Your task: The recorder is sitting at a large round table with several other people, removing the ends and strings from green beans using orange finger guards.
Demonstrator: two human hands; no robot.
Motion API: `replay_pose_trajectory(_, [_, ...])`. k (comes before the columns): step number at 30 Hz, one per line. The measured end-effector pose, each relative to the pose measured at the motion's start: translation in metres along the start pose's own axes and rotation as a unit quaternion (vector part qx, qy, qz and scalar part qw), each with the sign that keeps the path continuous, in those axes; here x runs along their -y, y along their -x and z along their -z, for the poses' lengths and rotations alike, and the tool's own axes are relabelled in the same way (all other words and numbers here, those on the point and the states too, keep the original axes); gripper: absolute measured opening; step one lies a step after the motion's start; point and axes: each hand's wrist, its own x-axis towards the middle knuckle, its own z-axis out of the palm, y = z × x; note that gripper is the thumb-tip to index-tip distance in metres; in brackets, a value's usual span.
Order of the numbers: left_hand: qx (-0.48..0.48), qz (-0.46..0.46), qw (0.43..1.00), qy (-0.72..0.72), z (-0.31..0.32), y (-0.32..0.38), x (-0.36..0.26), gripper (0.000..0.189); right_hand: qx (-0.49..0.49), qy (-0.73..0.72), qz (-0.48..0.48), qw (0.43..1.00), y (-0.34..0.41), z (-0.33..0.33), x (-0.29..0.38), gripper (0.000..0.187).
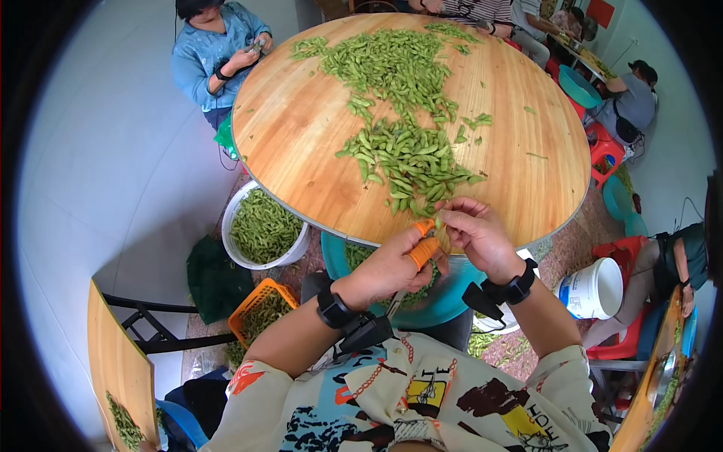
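My left hand [398, 257], with orange finger covers on the thumb and a finger, is closed around a metal tool whose handle end shows below the palm; its working end is hidden. My right hand [474, 231] pinches a green soybean pod [439, 221] between thumb and finger, against the left thumb. Both hands meet over the near edge of the round wooden table [519, 169]. Just beyond them lies a heap of green pods [415, 161], joined to a larger heap farther back. Under the hands stands a teal basin [452, 299] holding shelled green beans.
A white bucket of pods [265, 226] and an orange basket [243, 311] stand at left. An empty white bucket [607, 288] lies tilted at right. A person in blue [220, 56] sits at the table's far left; other people sit farther back and at right.
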Motion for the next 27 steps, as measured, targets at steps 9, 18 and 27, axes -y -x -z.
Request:
replay_pose_trajectory(9, [-0.024,0.010,0.999,0.043,-0.004,-0.010,0.006,0.014,-0.005,-0.026,0.036,0.999,0.002,-0.001,-0.007,0.013])
replay_pose_trajectory(18, [-0.107,0.024,0.994,0.010,-0.005,-0.019,0.006,0.012,-0.021,0.053,0.065,0.996,0.003,0.001,-0.010,0.017])
replay_pose_trajectory(27, [-0.093,0.033,0.993,0.059,0.000,-0.010,0.003,0.011,0.060,-0.117,-0.091,0.987,-0.002,0.010,-0.006,0.019])
